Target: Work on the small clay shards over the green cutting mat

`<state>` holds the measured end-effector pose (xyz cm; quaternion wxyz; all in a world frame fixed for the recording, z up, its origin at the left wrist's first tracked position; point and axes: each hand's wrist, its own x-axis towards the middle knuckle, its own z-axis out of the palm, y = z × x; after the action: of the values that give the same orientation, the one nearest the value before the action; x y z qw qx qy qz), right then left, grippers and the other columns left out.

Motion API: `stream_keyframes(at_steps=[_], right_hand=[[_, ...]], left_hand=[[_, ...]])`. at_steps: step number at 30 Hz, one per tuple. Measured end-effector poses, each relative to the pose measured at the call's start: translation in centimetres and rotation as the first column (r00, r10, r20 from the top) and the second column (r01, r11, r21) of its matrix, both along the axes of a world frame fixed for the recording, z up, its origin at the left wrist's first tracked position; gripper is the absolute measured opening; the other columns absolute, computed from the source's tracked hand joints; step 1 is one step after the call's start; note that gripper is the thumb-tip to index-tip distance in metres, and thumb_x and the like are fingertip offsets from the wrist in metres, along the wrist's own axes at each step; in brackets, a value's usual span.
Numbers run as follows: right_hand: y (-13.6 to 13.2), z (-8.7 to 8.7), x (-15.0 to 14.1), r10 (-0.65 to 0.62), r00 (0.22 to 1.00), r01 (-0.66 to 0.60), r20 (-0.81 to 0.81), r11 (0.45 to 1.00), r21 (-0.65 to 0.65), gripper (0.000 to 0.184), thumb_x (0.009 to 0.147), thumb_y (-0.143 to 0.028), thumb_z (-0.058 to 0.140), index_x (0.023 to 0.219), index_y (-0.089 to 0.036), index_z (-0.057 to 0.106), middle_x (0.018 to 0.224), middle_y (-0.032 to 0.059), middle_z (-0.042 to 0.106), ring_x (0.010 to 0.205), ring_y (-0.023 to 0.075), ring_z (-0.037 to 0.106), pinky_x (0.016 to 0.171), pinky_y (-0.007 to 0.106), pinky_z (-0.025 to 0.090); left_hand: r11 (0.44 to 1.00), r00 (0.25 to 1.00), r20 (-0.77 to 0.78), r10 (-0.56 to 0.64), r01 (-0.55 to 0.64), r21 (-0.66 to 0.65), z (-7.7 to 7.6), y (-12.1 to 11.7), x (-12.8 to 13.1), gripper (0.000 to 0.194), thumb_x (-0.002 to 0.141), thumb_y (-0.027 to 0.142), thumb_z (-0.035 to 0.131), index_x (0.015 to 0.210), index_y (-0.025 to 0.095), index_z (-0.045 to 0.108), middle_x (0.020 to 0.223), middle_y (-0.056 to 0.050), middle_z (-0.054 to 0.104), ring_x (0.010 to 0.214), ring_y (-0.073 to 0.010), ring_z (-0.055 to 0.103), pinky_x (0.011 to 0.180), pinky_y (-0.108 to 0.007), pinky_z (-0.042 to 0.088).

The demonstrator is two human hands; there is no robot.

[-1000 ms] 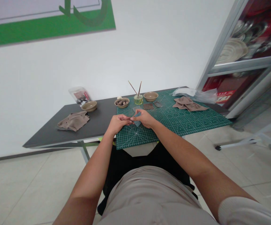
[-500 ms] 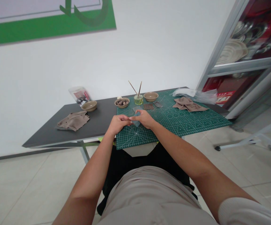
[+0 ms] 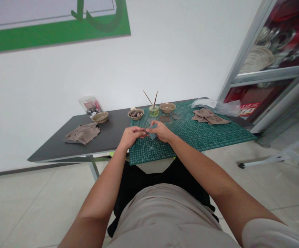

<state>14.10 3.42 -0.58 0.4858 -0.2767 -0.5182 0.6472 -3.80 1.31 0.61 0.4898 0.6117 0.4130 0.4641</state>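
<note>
Over the front of the green cutting mat [image 3: 165, 151], my two hands meet. My left hand [image 3: 131, 135] pinches a small dark brown piece [image 3: 146, 131], mostly covered by fingers; its kind cannot be made out. A bent grey-blue sheet [image 3: 152, 135], resembling sandpaper, is gripped in my right hand [image 3: 163, 131] and touches or nearly touches the brown piece. Just beyond the fingers lie a brown square sheet [image 3: 164, 118] and a grey sheet [image 3: 175, 116] on the mat. A bowl [image 3: 135, 117] of small brown chunks stands behind my left hand.
A glass jar [image 3: 154, 111] of yellowish liquid holds two thin sticks, beside a tan bowl [image 3: 167, 107]. Brown cloths lie left [image 3: 83, 133] and right [image 3: 208, 116]. Another bowl [image 3: 100, 117] and a clear container [image 3: 89, 105] stand left. A plastic bag [image 3: 224, 106] lies at the right edge.
The brown piece shows more between my fingertips. My right thumb has shifted slightly against the grey-blue sheet. The whole view has moved a little.
</note>
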Motion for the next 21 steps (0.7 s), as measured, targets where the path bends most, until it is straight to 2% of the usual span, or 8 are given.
stream_keyframes(at_steps=[3, 9, 13, 17, 21], right_hand=[[-0.14, 0.05, 0.05, 0.01, 0.999, -0.01, 0.037, 1.0, 0.014, 0.061, 0.044, -0.037, 0.092, 0.074, -0.021, 0.042, 0.06, -0.0031, 0.064, 0.054, 0.0133, 0.06, 0.05, 0.023, 0.045], [-0.4, 0.21, 0.04, -0.065, 0.987, 0.051, 0.146, 0.994, 0.099, 0.056, 0.048, -0.041, 0.09, 0.074, -0.02, 0.045, 0.051, -0.0089, 0.053, 0.044, 0.0077, 0.047, 0.044, 0.02, 0.034], [-0.27, 0.12, -0.09, -0.09, 0.99, 0.081, 0.112, 0.994, 0.079, 0.058, 0.05, -0.045, 0.089, 0.076, -0.021, 0.042, 0.052, -0.0087, 0.054, 0.045, 0.0098, 0.052, 0.044, 0.022, 0.04], [-0.1, 0.05, -0.14, -0.043, 0.999, 0.043, 0.031, 0.999, 0.008, 0.065, 0.049, -0.047, 0.089, 0.08, -0.024, 0.037, 0.055, -0.0073, 0.06, 0.048, 0.0142, 0.06, 0.046, 0.025, 0.048], [-0.03, 0.09, -0.01, 0.002, 1.0, -0.001, 0.012, 1.0, -0.03, 0.066, 0.046, -0.042, 0.091, 0.079, -0.024, 0.037, 0.056, -0.0066, 0.061, 0.05, 0.014, 0.062, 0.046, 0.023, 0.047]], left_hand=[[1.0, 0.999, -0.024, 0.028, -0.028, -0.004, -0.17, 0.2, -0.03, 0.024, 0.06, 0.028, 0.079, 0.079, 0.014, 0.073, 0.07, -0.005, 0.074, 0.065, -0.0179, 0.069, 0.071, -0.033, 0.058], [0.996, 0.986, -0.147, 0.079, -0.071, 0.059, -0.2, -0.04, 0.17, 0.006, 0.062, 0.022, 0.071, 0.065, 0.016, 0.071, 0.064, -0.002, 0.072, 0.06, -0.0161, 0.068, 0.066, -0.03, 0.058], [0.993, 0.983, -0.157, 0.099, -0.088, 0.075, 0.12, -0.47, 0.35, 0.007, 0.063, 0.022, 0.072, 0.067, 0.016, 0.072, 0.066, -0.002, 0.073, 0.06, -0.0152, 0.067, 0.065, -0.028, 0.057], [0.995, 0.991, -0.1, 0.086, -0.079, 0.067, 0.11, -0.46, 0.35, 0.013, 0.063, 0.026, 0.075, 0.071, 0.016, 0.072, 0.069, -0.004, 0.074, 0.061, -0.0163, 0.068, 0.065, -0.029, 0.057], [0.994, 0.993, -0.066, 0.094, -0.09, 0.058, -0.19, -0.19, 0.27, 0.017, 0.064, 0.028, 0.076, 0.073, 0.015, 0.071, 0.07, -0.005, 0.074, 0.062, -0.0173, 0.068, 0.068, -0.032, 0.057]])
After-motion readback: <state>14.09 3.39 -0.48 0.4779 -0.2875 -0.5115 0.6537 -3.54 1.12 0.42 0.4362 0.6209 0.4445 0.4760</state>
